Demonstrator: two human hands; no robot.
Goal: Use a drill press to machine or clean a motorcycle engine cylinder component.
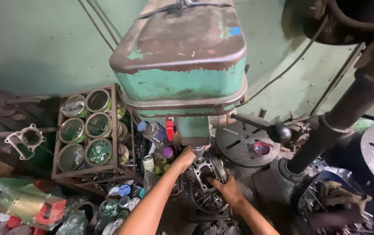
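Observation:
A worn green drill press (182,69) fills the middle of the view, its chuck (198,151) pointing down at a finned metal engine part (206,176) on the press table. My left hand (185,159) grips the far left edge of that part, just beside the chuck. My right hand (225,188) rests on its near right side, fingers curled over the rim. Metal shavings lie below the part.
A rusty wire rack (87,130) of round tins stands at the left. Bottles and cans (154,143) crowd beside the press. A feed handle with a black knob (279,132) sticks out right, over a slotted round table (243,146). A dark column (343,109) rises at right.

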